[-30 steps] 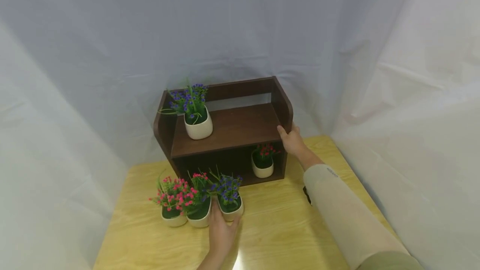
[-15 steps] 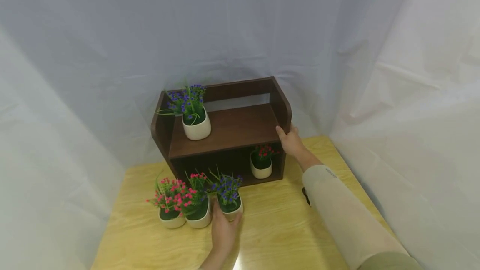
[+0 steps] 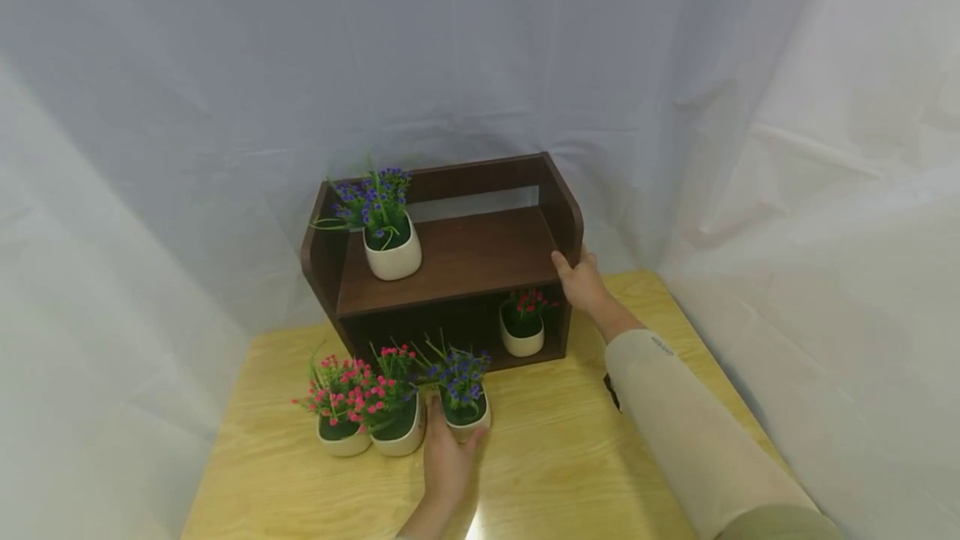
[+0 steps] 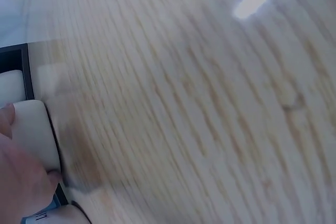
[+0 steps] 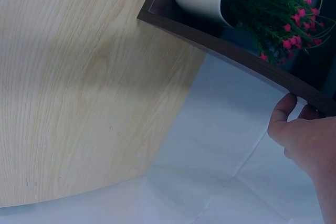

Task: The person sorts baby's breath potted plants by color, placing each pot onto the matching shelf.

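Note:
My left hand [image 3: 447,458] grips a white pot of purple flowers [image 3: 463,388] on the table, fingers at its left side and thumb at its front. In the left wrist view the same white pot [image 4: 35,135] shows beside my left hand [image 4: 21,177]. My right hand [image 3: 588,283] holds the right side panel of a dark brown two-tier shelf [image 3: 480,250], thumb inside, other fingers behind. From the right wrist, that hand [image 5: 310,140] is at the shelf's side board [image 5: 231,51]. A pot of red flowers [image 3: 522,332] stands in the lower tier, at its right end.
Two white pots of pink flowers, one at the far left [image 3: 343,432] and one beside my left hand [image 3: 397,433], stand on the wooden table [image 3: 555,457]. Another purple-flowered pot [image 3: 393,255] stands on the upper tier's left. White sheeting [image 3: 480,48] surrounds the table.
My left hand and the purple-flowered pot in it have shifted slightly right, widening the gap to the pink-flowered pots. My right hand keeps its hold on the shelf.

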Available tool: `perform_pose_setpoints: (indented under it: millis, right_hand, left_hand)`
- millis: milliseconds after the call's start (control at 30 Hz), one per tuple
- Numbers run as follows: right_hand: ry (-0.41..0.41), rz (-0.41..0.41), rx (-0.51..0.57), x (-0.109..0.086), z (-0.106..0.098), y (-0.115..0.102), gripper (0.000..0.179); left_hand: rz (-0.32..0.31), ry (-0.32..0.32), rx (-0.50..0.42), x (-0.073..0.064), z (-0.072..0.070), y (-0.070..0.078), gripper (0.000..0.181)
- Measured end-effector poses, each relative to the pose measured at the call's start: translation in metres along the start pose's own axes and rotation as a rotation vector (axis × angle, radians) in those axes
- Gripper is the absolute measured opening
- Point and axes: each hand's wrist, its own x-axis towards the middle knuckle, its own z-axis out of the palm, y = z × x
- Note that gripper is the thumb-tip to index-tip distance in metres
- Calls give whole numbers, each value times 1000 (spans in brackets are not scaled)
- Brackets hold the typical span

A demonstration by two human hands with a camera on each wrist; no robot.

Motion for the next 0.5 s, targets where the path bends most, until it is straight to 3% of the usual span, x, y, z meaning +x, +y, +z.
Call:
perform_pose_setpoints:
  millis: [200,333,500]
  right_hand:
    - [-22,17,-1,-2,-1,-1,82]
    - [-32,26,1,-2,-1,-1,83]
    - [-37,27,6,-3,-2,-3,84]
  left_hand:
    - [73,18,-26,-3,0,-6,106]
    - [77,35,-16,-4,8,-18,109]
    - [11,-18,-71,-5,-9,8,107]
